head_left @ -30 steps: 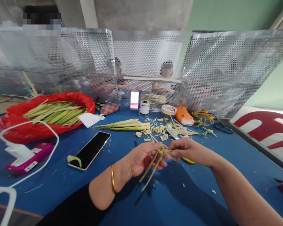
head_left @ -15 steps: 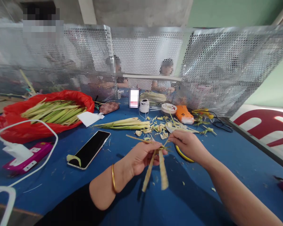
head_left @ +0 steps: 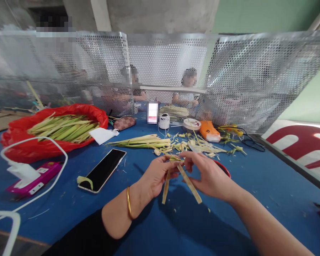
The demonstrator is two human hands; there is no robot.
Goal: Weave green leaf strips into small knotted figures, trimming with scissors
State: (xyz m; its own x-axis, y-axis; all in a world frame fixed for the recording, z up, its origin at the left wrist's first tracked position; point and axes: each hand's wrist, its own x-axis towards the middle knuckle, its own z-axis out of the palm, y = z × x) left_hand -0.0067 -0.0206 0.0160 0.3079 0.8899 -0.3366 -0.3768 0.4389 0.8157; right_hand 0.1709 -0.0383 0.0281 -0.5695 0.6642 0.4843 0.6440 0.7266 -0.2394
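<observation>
My left hand [head_left: 158, 175], with a gold bangle at the wrist, pinches a small bundle of folded pale leaf strips. Two flat tails, one of them the longer leaf strip [head_left: 191, 186], hang below its fingers. My right hand [head_left: 206, 174] reaches in from the right, its bent fingertips at the folded part and its thumb apart below. It seems to touch the strips without gripping them; some fingertips are hidden. Behind both hands lie a bunch of green leaf strips [head_left: 141, 141] and scattered leaf scraps [head_left: 181, 145]. A red curved edge [head_left: 224, 168] shows behind my right hand.
On the left are a red plastic bag [head_left: 18, 147] of leaves, a purple power strip [head_left: 34, 179] with white cable and a black phone [head_left: 104, 170]. A thread spool [head_left: 164, 121], tape roll [head_left: 192, 124] and orange packet [head_left: 210, 131] stand before the perforated metal screen [head_left: 165, 57]. People sit beyond it.
My right hand has moved left and down to the strips, and its pinch has loosened. The right hanging tail has swung right. A curved edge beside that hand looked yellow and now looks red.
</observation>
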